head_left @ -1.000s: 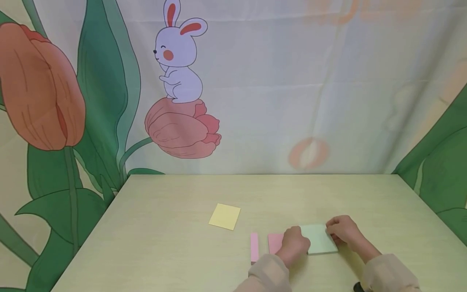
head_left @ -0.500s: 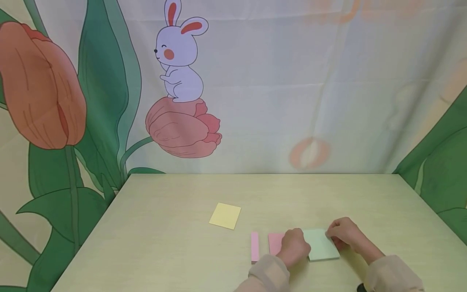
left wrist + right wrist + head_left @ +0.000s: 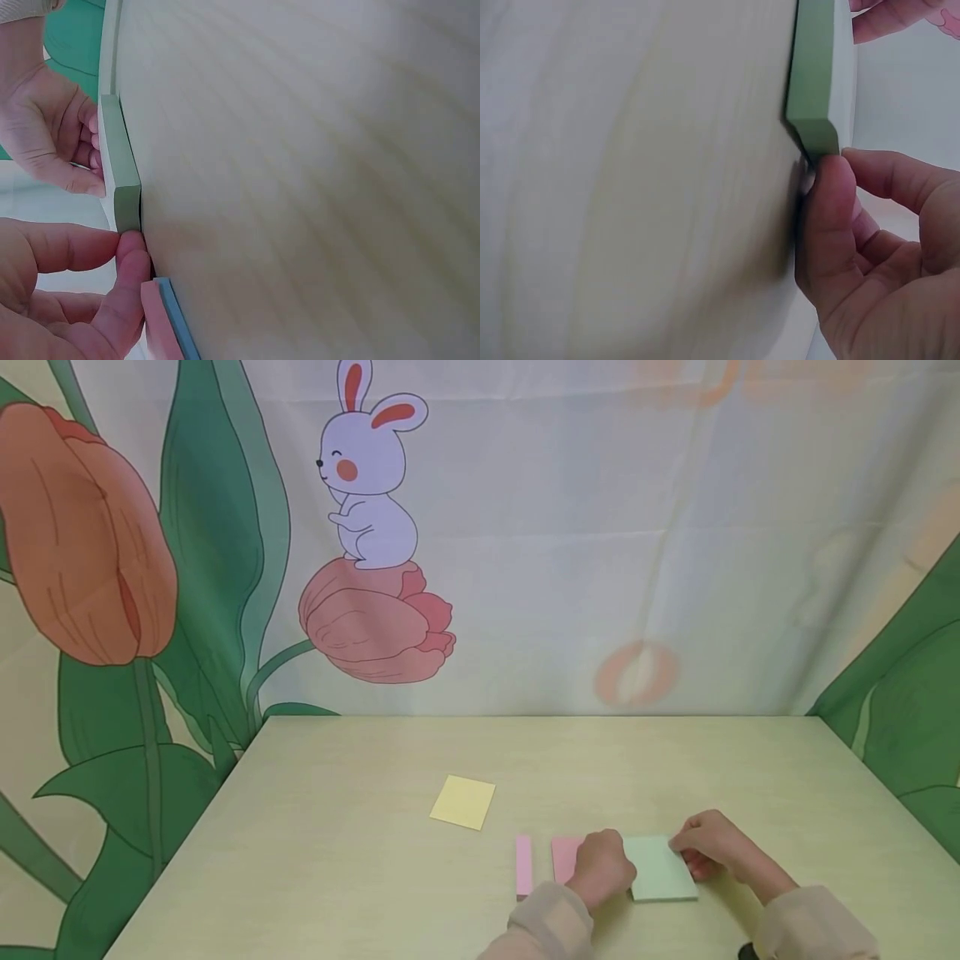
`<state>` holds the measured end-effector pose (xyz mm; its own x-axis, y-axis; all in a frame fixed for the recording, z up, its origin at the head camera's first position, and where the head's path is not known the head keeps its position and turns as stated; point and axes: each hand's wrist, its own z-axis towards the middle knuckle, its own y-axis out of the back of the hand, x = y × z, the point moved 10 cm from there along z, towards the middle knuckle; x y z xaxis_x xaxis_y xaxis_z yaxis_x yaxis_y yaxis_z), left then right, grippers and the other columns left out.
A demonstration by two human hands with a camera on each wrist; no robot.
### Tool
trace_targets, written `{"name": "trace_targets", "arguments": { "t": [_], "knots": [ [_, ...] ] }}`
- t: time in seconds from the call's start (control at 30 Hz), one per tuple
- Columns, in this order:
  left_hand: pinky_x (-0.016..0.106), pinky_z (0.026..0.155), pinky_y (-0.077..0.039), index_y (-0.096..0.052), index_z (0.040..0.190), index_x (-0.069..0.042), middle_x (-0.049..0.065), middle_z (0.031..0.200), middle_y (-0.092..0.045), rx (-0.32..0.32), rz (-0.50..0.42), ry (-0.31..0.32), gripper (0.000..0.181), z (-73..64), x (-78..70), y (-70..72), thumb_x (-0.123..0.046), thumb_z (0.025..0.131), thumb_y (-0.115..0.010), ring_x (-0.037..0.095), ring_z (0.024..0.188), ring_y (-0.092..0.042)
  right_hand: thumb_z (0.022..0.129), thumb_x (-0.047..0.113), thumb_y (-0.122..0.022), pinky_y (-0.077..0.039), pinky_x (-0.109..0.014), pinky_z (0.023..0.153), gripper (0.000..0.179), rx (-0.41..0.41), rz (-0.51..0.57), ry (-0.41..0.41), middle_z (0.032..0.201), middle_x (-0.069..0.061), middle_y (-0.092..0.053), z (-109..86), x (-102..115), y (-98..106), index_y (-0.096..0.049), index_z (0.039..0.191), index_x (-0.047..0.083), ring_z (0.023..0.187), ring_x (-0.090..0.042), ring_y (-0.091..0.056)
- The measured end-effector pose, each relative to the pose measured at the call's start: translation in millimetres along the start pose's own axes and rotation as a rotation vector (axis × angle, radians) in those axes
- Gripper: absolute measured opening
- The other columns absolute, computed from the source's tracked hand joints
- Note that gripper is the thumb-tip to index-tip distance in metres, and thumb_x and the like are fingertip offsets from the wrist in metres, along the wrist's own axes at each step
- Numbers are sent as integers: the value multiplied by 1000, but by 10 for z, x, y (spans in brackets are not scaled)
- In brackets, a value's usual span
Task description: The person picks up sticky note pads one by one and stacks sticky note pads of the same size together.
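Observation:
A pale green sticky note pad (image 3: 660, 870) lies on the table between my two hands. My left hand (image 3: 604, 867) pinches the pad's left edge with thumb and fingertips; in the left wrist view, its fingers (image 3: 75, 247) meet at the near corner. From the opposite side, my right hand (image 3: 712, 843) grips the right edge, and the right wrist view has its thumb (image 3: 829, 202) against the pad's end. Just left of my left hand is a pink sticky note pad (image 3: 565, 858), partly covered by that hand. A blue layer (image 3: 177, 319) shows along the pink pad's underside.
Farther left stands a narrow pink block (image 3: 523, 867) on the pale wooden table (image 3: 337, 860). A yellow sticky note pad (image 3: 462, 802) lies turned at an angle farther back. Behind the table's far edge hangs a printed curtain (image 3: 525, 568). A dark object (image 3: 747, 951) shows by the right sleeve.
The green pad has slid a little toward me and now lies straighter. My right hand has moved slightly nearer and to the right, while the left has stayed almost in place.

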<state>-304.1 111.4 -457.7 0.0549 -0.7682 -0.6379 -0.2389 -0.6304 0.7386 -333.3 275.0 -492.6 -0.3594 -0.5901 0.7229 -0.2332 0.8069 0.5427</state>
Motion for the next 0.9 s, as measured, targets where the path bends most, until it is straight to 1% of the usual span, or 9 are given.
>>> {"name": "trace_targets", "arguments": {
  "t": [0.13,0.27,0.43,0.6,0.7,0.77,0.83,0.87,0.9],
  "knots": [
    [19,40,-30,-54,71,-4,2,59,-47,6,4,-4,6,-11,-2,3,-2,70,-60,12,48,-40,77,8,-58,-46,-20,44,9,7,6,2,58,-2,-53,-15,-3,-7,-55,74,0,45,-7,-49],
    [19,41,-30,-53,71,-3,2,60,-46,16,-18,-16,6,-37,0,10,-1,70,-58,11,48,-39,77,8,-57,-46,-20,44,9,12,-8,0,58,-2,-53,-42,3,-7,-56,74,0,45,-7,-49],
    [18,40,-29,-50,69,-3,2,58,-43,17,-31,-77,8,-77,-27,47,3,68,-56,11,47,-37,78,10,-56,-46,-22,45,10,9,-38,23,59,-2,-54,-92,58,16,-58,75,0,48,-10,-50],
    [18,41,-28,-48,68,-5,0,58,-40,34,-16,-111,11,-135,-44,95,2,70,-56,10,47,-36,79,11,-55,-44,-23,44,13,1,-30,47,59,-2,-52,-145,118,46,-59,78,-1,48,-11,-49],
    [18,40,-26,-43,64,-8,-3,54,-36,41,-48,-144,18,-189,-45,135,4,72,-53,9,45,-32,81,12,-54,-43,-22,44,15,-6,-20,55,58,-1,-50,-171,144,61,-58,82,-2,48,-11,-47],
    [17,39,-25,-41,62,-9,-4,52,-33,41,-86,-179,19,-226,-46,167,5,71,-50,8,43,-30,82,12,-53,-42,-22,44,16,-11,-9,61,57,-1,-49,-189,161,68,-58,84,-3,48,-10,-46],
    [16,41,-27,-49,69,-5,-5,55,-42,47,-139,-210,10,-261,-36,202,5,72,-50,7,44,-33,83,12,-52,-42,-21,44,16,-12,1,70,57,0,-49,-211,180,66,-58,84,-3,48,-10,-46],
    [16,42,-29,-54,75,-2,-4,57,-47,50,-162,-227,8,-276,-31,222,5,71,-50,6,46,-36,83,12,-52,-42,-21,44,16,-11,5,75,57,0,-48,-222,191,63,-58,85,-3,49,-10,-46],
    [16,44,-32,-58,84,1,-4,61,-52,54,-179,-240,14,-290,-23,239,4,72,-51,5,49,-39,83,12,-52,-42,-21,44,17,-10,9,80,57,0,-49,-236,203,58,-58,85,-3,49,-10,-46]
  ]
}}
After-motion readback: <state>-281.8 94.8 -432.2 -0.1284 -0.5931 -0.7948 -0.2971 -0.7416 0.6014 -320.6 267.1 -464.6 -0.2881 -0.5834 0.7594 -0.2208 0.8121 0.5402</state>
